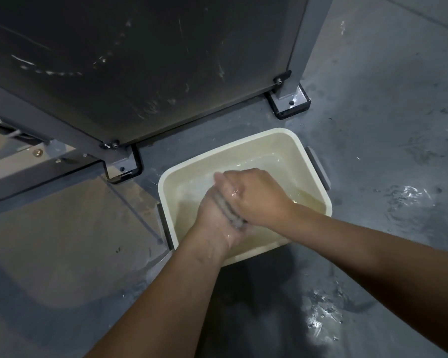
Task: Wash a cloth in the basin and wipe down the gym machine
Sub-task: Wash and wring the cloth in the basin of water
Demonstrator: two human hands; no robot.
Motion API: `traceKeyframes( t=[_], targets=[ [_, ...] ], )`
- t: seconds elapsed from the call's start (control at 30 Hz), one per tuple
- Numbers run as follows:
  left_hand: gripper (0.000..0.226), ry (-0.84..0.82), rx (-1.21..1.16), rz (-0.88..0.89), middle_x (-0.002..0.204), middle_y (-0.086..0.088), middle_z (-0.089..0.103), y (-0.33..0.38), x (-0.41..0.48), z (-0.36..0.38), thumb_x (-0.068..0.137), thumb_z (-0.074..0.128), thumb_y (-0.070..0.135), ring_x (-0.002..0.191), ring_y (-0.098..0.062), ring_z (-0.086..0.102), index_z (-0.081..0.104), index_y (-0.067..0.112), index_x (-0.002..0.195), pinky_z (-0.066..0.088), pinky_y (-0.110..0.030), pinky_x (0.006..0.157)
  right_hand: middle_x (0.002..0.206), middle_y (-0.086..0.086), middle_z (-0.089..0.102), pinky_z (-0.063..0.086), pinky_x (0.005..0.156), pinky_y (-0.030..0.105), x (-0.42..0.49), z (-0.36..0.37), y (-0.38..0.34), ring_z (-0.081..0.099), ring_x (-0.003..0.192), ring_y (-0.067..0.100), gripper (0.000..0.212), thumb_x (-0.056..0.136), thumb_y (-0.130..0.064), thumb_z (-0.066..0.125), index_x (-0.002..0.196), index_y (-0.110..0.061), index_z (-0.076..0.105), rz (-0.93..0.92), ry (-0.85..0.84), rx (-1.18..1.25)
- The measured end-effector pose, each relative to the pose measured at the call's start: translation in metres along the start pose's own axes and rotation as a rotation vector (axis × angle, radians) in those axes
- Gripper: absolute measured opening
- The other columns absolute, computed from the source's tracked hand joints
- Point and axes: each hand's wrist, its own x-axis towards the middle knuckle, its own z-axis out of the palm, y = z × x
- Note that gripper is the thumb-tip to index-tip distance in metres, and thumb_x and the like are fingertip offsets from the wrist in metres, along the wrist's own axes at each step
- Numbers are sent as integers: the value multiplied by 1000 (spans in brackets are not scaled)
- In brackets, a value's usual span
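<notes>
A cream plastic basin with grey side handles stands on the floor, holding shallow water. Over its middle, a wet grey cloth is squeezed between my two hands. My left hand lies under the cloth with its palm up. My right hand lies across the top and clamps the cloth against the left palm. Only a narrow bunched strip of the cloth shows between the hands. The gym machine rises just behind the basin, its dark panel streaked with smears.
The machine's grey frame feet are bolted to the floor close to the basin's far and left sides. The grey floor has wet patches to the right and in front.
</notes>
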Motion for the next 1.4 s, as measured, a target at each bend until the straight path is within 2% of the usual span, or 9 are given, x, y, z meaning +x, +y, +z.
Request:
traceKeyframes(
  t=[0.17, 0.27, 0.33, 0.4, 0.6, 0.87, 1.03, 1.23, 1.4],
  targets=[
    [23, 175, 455, 28, 68, -3, 52, 5, 7, 1, 98, 43, 16, 54, -15, 40, 55, 16, 78, 31, -17, 37, 80, 5, 68, 50, 70, 32, -2, 5, 7, 68, 79, 26, 38, 107, -30, 37, 77, -20, 58, 362, -65, 33],
    [34, 297, -325, -40, 73, -9, 45, 26, 1, 6, 106, 28, 9, 74, -13, 48, 43, 8, 75, 50, -21, 67, 72, 3, 63, 46, 69, 32, -18, 13, -12, 62, 71, 21, 52, 109, -42, 29, 70, -20, 55, 270, 43, 144],
    [40, 171, 341, 147, 64, -4, 47, 14, 3, -3, 105, 30, 9, 55, -11, 42, 46, 12, 68, 37, -21, 51, 77, 3, 63, 46, 70, 33, -9, 5, -1, 64, 76, 25, 45, 109, -38, 30, 72, -22, 49, 275, -33, -20],
    [40, 115, 418, 51, 60, -5, 48, -1, 3, 0, 106, 38, 24, 45, -15, 38, 56, 15, 71, 21, -19, 43, 94, 8, 67, 50, 76, 34, 5, -6, 13, 65, 87, 29, 29, 109, -28, 34, 87, -20, 52, 379, -131, -155],
    [48, 128, 994, 319, 90, -2, 68, 11, 15, -22, 100, 41, 65, 75, -20, 64, 58, 21, 107, 56, -34, 61, 148, 9, 36, 39, 107, 54, 21, -7, 31, 48, 130, 39, 56, 102, -64, 18, 134, -23, 38, 495, -107, -79],
    [14, -119, 1436, 273, 105, 4, 71, 6, 31, -44, 89, 72, 33, 87, -6, 65, 65, 25, 99, 54, -24, 75, 79, 8, 72, 56, 67, 34, 9, -18, 30, 69, 73, 26, 7, 92, -19, 53, 91, -12, 55, 340, -329, 68],
    [9, -279, 1267, 320, 81, 4, 75, 12, 23, -42, 92, 64, 24, 77, -13, 73, 69, 22, 100, 57, -22, 71, 72, 14, 73, 54, 66, 33, -6, -61, 7, 70, 63, 30, 11, 98, -12, 63, 99, 0, 63, 85, -135, 523],
    [25, -230, 607, 174, 82, -16, 70, 10, 13, -36, 93, 50, 20, 84, -27, 68, 68, 1, 95, 56, -46, 90, 86, -4, 58, 44, 73, 12, -4, -55, 34, 57, 83, 18, 16, 85, -11, 68, 99, -18, 64, -102, 255, -37],
    [72, -311, 182, -64, 121, -18, 72, 16, 6, -34, 104, 25, 59, 110, -30, 70, 72, 5, 114, 58, -51, 91, 93, -14, 65, 50, 78, 18, -22, -43, 21, 63, 83, 7, 30, 90, -15, 67, 118, -19, 59, -326, -136, 119]
  ],
)
